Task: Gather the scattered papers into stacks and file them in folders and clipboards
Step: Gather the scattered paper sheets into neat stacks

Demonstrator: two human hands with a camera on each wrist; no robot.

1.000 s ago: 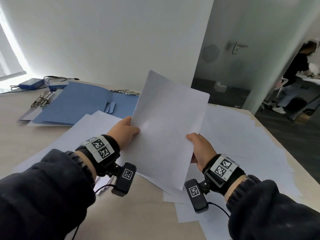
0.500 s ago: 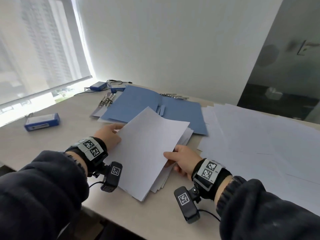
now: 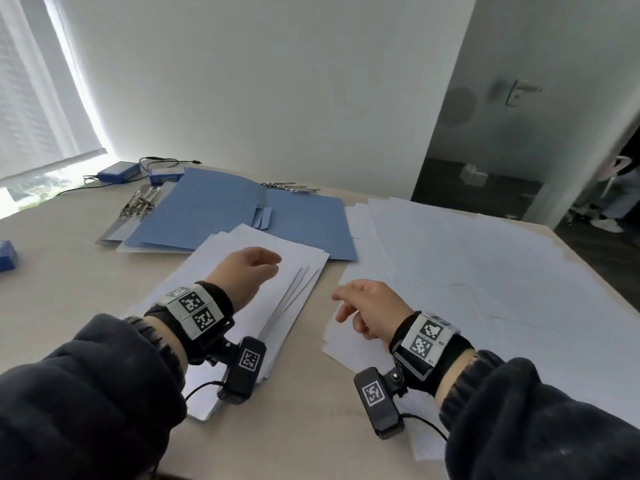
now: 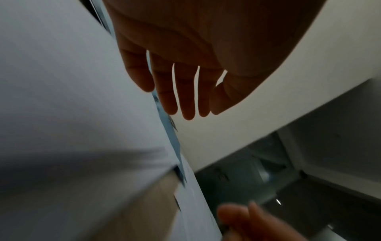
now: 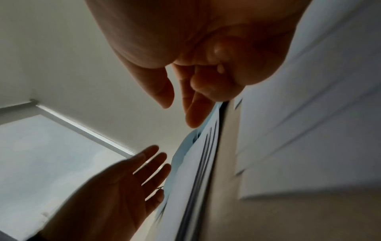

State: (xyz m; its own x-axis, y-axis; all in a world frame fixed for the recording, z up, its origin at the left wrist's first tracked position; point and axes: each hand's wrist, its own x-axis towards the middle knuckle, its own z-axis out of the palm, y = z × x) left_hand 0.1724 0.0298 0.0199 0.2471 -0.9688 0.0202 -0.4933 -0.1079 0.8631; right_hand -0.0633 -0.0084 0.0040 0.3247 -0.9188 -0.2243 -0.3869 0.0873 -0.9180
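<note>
Stack [image 3: 242, 299] gathered at frame centre on tabletop [image 3: 69, 289]; our left hand [image 3: 244, 271] and right hand [image 3: 370, 308] hover empty, fingers loose. Loose sheets [image 3: 485, 271] at right remain; we judge folder [image 3: 221, 209], upper left, unfilled.

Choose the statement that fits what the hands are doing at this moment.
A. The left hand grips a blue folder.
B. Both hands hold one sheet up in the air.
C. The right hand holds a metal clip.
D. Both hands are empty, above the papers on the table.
D: the left hand is over the paper stack with straight fingers, and the right hand over the scattered sheets grasps nothing.
</note>
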